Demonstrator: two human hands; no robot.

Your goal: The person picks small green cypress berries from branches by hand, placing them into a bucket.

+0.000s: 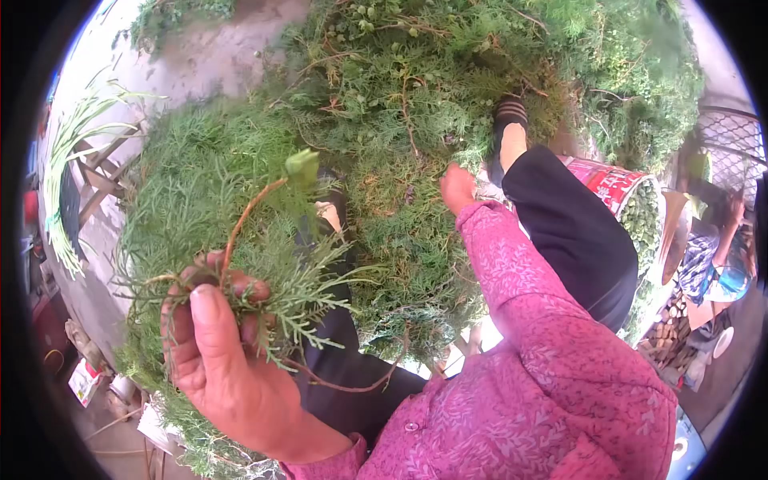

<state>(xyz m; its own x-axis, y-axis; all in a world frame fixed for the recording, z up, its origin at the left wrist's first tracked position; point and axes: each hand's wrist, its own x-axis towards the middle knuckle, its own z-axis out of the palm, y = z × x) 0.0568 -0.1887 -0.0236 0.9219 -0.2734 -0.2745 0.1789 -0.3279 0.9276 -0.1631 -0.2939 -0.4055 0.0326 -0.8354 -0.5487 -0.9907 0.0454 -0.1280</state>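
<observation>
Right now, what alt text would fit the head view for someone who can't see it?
A person's left hand grips a bunch of green sprigs, while the right hand, in a pink sleeve, reaches into a big heap of the same greenery. A red tub stands to the right.

The red tub (612,186) bears white characters (too blurred to read).
</observation>
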